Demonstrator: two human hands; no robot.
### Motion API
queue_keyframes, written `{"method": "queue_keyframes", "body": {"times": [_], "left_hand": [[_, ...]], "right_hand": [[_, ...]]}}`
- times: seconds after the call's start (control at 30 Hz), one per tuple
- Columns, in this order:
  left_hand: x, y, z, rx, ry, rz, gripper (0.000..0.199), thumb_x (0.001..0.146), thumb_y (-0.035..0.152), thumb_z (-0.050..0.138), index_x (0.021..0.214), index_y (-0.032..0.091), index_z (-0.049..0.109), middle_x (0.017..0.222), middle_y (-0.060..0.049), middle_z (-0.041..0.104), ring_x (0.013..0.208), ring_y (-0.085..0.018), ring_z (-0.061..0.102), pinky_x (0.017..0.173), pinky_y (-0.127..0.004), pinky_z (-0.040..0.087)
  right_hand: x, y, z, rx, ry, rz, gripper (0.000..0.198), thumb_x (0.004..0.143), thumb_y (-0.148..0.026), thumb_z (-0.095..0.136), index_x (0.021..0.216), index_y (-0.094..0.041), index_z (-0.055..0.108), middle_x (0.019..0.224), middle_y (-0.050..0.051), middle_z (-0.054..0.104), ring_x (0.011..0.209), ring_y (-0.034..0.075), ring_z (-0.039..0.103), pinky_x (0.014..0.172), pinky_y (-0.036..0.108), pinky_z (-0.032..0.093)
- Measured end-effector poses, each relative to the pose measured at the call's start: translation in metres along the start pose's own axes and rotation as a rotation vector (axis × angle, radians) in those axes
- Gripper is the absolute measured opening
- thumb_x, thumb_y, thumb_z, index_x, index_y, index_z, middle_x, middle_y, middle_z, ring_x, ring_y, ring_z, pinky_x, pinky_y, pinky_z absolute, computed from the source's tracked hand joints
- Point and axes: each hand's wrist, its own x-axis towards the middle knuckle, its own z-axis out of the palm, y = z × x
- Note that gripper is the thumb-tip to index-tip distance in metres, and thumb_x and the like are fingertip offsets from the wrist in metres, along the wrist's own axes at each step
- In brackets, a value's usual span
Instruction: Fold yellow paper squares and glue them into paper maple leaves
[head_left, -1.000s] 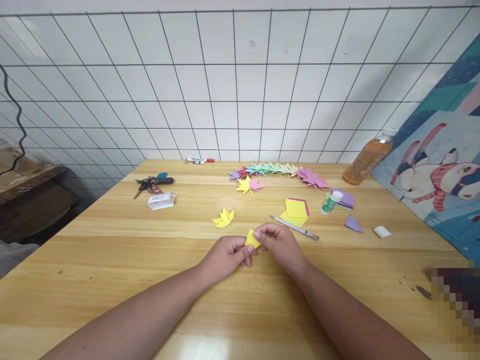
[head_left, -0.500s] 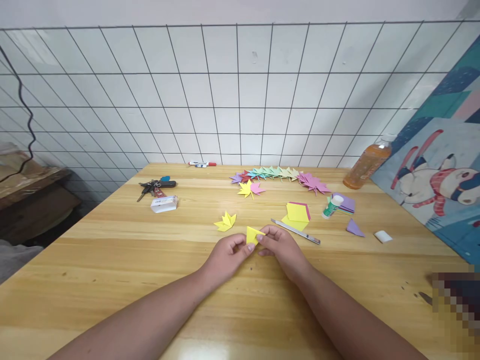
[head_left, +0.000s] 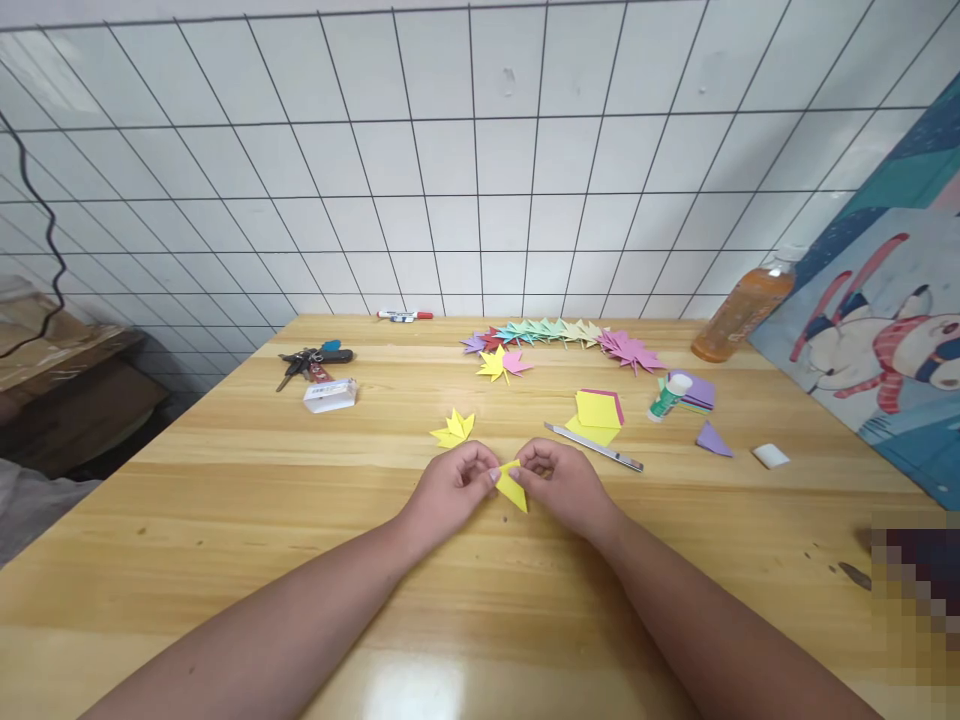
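Observation:
Between both hands is a small folded piece of yellow paper (head_left: 514, 490), its pointed end hanging toward me. My left hand (head_left: 457, 488) pinches its left corner between thumb and finger. On the other side my right hand (head_left: 561, 485) grips the upper right edge, thumb on top. Just beyond the left hand lies a yellow folded-paper leaf (head_left: 453, 430). A silver utility knife (head_left: 594, 447) rests past the right hand, in front of yellow paper squares (head_left: 598, 410) with a magenta sheet beneath.
Colourful folded-paper leaves (head_left: 555, 333) line the back. At right are a glue stick (head_left: 669, 397), a purple paper stack (head_left: 696, 390), a purple folded piece (head_left: 713, 440), a white eraser (head_left: 770, 456) and a bottle (head_left: 746, 305). Keys (head_left: 311, 364), a small box (head_left: 331, 395) and a marker (head_left: 405, 316) stand left.
The folded yellow paper has been turned, so its point now hangs down toward me instead of standing up. Both hands now grip its upper edge. The view has tilted slightly downward.

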Motion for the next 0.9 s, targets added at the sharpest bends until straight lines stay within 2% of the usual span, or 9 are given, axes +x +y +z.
{"method": "queue_keyframes", "body": {"times": [0.2, 0.4, 0.57, 0.77, 0.9], "left_hand": [[0.0011, -0.0017, -0.0002, 0.015, -0.072, 0.005, 0.023, 0.081, 0.037, 0.051, 0.087, 0.016, 0.060, 0.076, -0.003, 0.064, 0.071, -0.016, 0.059, 0.065, -0.026, 0.045], [0.0017, -0.0010, -0.0002, -0.032, -0.063, -0.051, 0.024, 0.079, 0.038, 0.054, 0.077, 0.015, 0.060, 0.067, -0.001, 0.062, 0.066, -0.015, 0.060, 0.064, -0.025, 0.045], [0.0015, 0.0044, -0.0010, -0.131, -0.110, -0.122, 0.026, 0.078, 0.040, 0.056, 0.081, 0.015, 0.060, 0.071, -0.002, 0.065, 0.068, -0.015, 0.062, 0.061, -0.023, 0.044], [0.0016, 0.0027, -0.0003, -0.159, -0.113, -0.098, 0.026, 0.076, 0.041, 0.058, 0.083, 0.015, 0.061, 0.074, -0.003, 0.066, 0.073, -0.016, 0.062, 0.065, -0.025, 0.045], [0.0015, 0.0028, -0.0007, -0.136, -0.106, -0.103, 0.025, 0.076, 0.041, 0.057, 0.076, 0.015, 0.060, 0.068, -0.001, 0.065, 0.066, -0.014, 0.061, 0.062, -0.023, 0.044]], "right_hand": [[0.0005, -0.0023, 0.0016, 0.011, 0.043, 0.002, 0.011, 0.069, -0.029, 0.060, 0.070, -0.019, 0.057, 0.063, -0.003, 0.055, 0.058, 0.011, 0.051, 0.054, 0.022, 0.041], [0.0009, -0.0004, 0.0011, 0.005, 0.062, -0.011, 0.012, 0.070, -0.030, 0.061, 0.073, -0.019, 0.059, 0.064, -0.001, 0.059, 0.059, 0.011, 0.054, 0.056, 0.023, 0.043], [0.0023, -0.0001, 0.0009, 0.060, 0.063, -0.030, 0.011, 0.071, -0.028, 0.059, 0.075, -0.019, 0.061, 0.067, 0.000, 0.061, 0.062, 0.012, 0.056, 0.057, 0.023, 0.045], [0.0016, -0.0001, 0.0008, 0.027, 0.102, -0.042, 0.009, 0.071, -0.028, 0.059, 0.075, -0.020, 0.061, 0.069, 0.001, 0.062, 0.064, 0.013, 0.057, 0.058, 0.024, 0.046], [0.0003, 0.0001, 0.0013, -0.021, 0.102, -0.085, 0.009, 0.072, -0.027, 0.058, 0.075, -0.020, 0.062, 0.070, 0.000, 0.063, 0.066, 0.013, 0.057, 0.061, 0.024, 0.046]]}}
